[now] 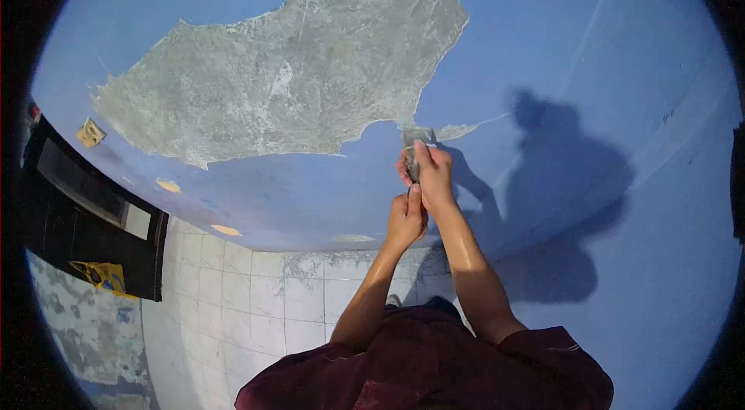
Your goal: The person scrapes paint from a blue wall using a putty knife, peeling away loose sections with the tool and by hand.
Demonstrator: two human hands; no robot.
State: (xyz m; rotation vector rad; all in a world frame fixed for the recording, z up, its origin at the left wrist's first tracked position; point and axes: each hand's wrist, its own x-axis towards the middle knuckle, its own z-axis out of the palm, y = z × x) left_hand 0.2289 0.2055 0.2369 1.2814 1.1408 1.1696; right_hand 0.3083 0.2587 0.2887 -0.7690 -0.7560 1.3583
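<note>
Both hands are on a grey, flat-bladed scraper (pixel 414 165), raised against the blue wall (pixel 295 200). My left hand (pixel 407 220) is closed around its lower end. Higher up, my right hand (pixel 433 171) grips the blade part, thumb laid along its face. The tool's top edge meets the wall at the lower right tip of a large bare grey patch (pixel 287 76), where the blue paint is gone. A smaller bare streak (pixel 455 132) lies just right of the tool. My fingers hide much of the handle.
A wall socket (pixel 91 132) sits at the left, near a dark door (pixel 70 193) with a yellow bag (pixel 101 276) by it. White floor tiles (pixel 264 297) lie below. Small chipped spots (pixel 226 230) mark the lower wall. My shadow falls on the wall at right.
</note>
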